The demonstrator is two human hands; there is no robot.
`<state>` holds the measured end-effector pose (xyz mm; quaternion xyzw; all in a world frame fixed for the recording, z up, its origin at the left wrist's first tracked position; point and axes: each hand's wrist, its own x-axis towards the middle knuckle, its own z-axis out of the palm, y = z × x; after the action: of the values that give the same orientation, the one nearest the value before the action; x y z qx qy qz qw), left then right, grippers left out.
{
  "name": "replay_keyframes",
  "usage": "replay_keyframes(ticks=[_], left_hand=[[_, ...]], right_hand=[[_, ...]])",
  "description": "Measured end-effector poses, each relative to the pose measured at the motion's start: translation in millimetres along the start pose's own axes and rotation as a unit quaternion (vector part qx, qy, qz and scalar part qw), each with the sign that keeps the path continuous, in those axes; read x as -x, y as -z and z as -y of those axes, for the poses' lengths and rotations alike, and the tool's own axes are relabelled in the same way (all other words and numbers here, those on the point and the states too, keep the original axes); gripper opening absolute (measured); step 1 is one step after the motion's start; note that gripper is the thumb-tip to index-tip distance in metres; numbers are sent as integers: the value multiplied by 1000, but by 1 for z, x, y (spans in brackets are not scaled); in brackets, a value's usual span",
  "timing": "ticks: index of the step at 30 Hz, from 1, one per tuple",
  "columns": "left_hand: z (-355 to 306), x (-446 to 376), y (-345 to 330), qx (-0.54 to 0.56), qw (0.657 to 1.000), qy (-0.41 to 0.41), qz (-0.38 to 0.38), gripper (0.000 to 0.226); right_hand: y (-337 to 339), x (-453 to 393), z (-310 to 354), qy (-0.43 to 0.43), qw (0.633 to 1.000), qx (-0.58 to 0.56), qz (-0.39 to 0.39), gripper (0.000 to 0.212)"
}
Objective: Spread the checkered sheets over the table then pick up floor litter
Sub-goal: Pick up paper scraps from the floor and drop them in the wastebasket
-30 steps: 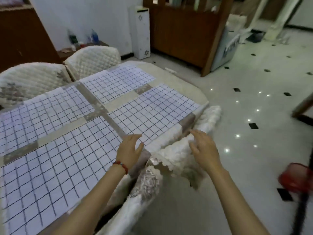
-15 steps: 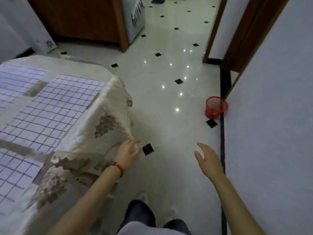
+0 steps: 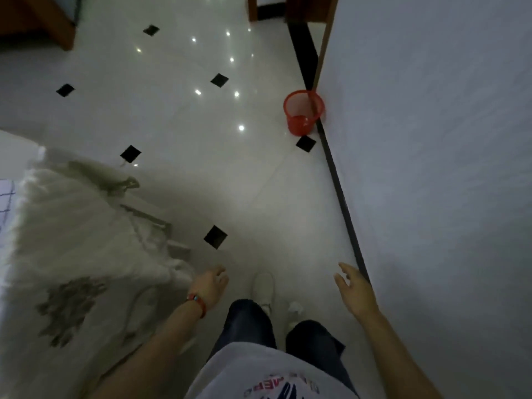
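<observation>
head | left hand (image 3: 211,285) loose, right hand (image 3: 355,289) fingers apart, both empty | crumpled litter (image 3: 295,308) on floor (image 3: 230,174) by shoe (image 3: 263,286) | likely light, soft: pinch whole | sheet (image 3: 5,194) on tabletop | bin (image 3: 303,112) ahead

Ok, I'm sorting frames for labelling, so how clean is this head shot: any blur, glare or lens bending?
Head view: motion blur smears the draped tablecloth and softens the left hand; ceiling-light glare dots the glossy floor; the wide lens bows the black baseboard; the red basket stays fairly sharp; overall dim, darkest near the white shoe.
</observation>
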<state>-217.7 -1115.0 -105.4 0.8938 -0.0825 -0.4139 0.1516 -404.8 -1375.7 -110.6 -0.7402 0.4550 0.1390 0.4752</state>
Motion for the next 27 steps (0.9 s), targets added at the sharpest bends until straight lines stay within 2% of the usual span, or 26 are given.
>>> replay_keyframes(ticks=[6,13,21,27], left_hand=[[-35,-54,-11,-59,995,-41,72,38],[-44,-76,-73,-94,987,-56,114,37],[0,-96,-189,-47,996,9,69,32],[57,-133,-292,-38,995,34,88,31]], right_hand=[[-25,-13,-32,-79,996,-34,-9,42],[-43,-28,-91,-130,990,-47,6,42],[-84,-59,-182,-131,991,-15,34,40],[-152,-113,-253,-120,990,50,54,42]])
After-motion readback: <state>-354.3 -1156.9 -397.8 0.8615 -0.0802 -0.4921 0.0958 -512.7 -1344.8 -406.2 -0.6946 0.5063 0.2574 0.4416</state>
